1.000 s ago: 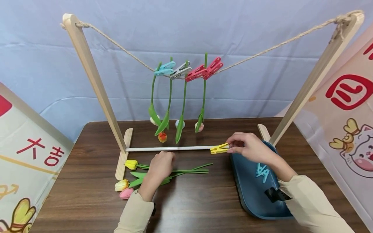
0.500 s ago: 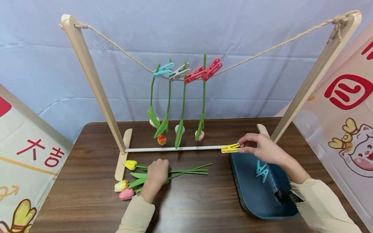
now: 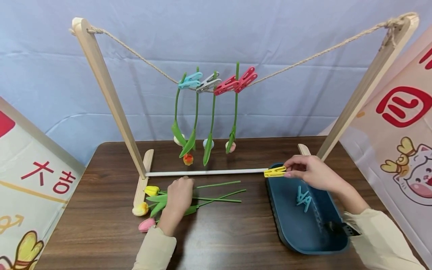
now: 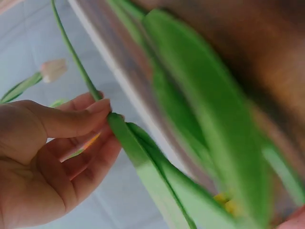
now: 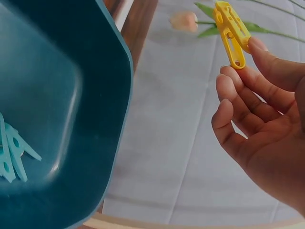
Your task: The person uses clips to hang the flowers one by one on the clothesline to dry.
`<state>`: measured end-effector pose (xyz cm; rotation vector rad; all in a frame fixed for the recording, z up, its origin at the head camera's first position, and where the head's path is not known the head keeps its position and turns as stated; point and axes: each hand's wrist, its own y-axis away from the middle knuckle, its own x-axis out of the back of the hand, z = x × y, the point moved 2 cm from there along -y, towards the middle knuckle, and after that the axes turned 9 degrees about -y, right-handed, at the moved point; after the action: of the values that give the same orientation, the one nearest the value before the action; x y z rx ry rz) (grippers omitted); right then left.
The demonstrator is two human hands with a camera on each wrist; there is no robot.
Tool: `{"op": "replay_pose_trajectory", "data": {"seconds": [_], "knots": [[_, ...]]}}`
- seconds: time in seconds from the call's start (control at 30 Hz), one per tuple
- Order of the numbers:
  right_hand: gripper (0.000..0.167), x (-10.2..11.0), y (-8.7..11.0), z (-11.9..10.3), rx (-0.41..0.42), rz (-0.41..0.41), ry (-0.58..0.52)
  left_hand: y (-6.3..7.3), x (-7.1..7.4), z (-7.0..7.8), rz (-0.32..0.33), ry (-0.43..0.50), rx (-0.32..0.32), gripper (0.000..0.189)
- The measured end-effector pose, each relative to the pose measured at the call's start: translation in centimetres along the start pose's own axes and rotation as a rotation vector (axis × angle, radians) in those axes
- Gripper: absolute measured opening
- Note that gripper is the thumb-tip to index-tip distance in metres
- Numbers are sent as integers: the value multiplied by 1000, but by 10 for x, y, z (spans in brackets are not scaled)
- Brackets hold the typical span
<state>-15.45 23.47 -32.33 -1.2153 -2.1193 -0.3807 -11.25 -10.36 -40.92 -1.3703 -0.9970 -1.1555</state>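
Note:
My left hand pinches the green stem of a tulip between thumb and fingertips, just above its leaves. On the table's left lie a yellow tulip, a cream-and-yellow tulip and a pink tulip, their stems pointing right, partly behind that hand. My right hand holds a yellow clothespin by its handle end, thumb against fingers, over the far left corner of a dark blue basin. Light blue clothespins lie in the basin.
A wooden frame with a left post and right post carries a sagging rope. Blue, grey and red clothespins hold several tulips upside down from its middle. A white rod spans the frame's base.
My right hand has moved right with the yellow clothespin, from beside the basin to over its corner. A stem under my left hand has lifted away from the others; the cream-and-yellow bloom has shifted slightly back.

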Motion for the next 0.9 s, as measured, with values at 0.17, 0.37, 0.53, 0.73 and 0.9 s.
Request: {"op": "replay_pose_trajectory", "data": {"seconds": [0.17,0.37,0.53,0.73,0.9], "knots": [[13,8,3,2,-47,18,31,-4,25,9,101,42,-38,18],[14,12,5,4,-84,11,40,-11,52,25,209,96,-113,19],[14,13,6,6,-88,12,51,-23,68,38,285,160,-148,22],[14,14,5,5,-87,8,61,-39,84,53,407,322,-139,16],[13,14,2,3,-72,0,65,-50,92,67,473,424,-133,14]]}}
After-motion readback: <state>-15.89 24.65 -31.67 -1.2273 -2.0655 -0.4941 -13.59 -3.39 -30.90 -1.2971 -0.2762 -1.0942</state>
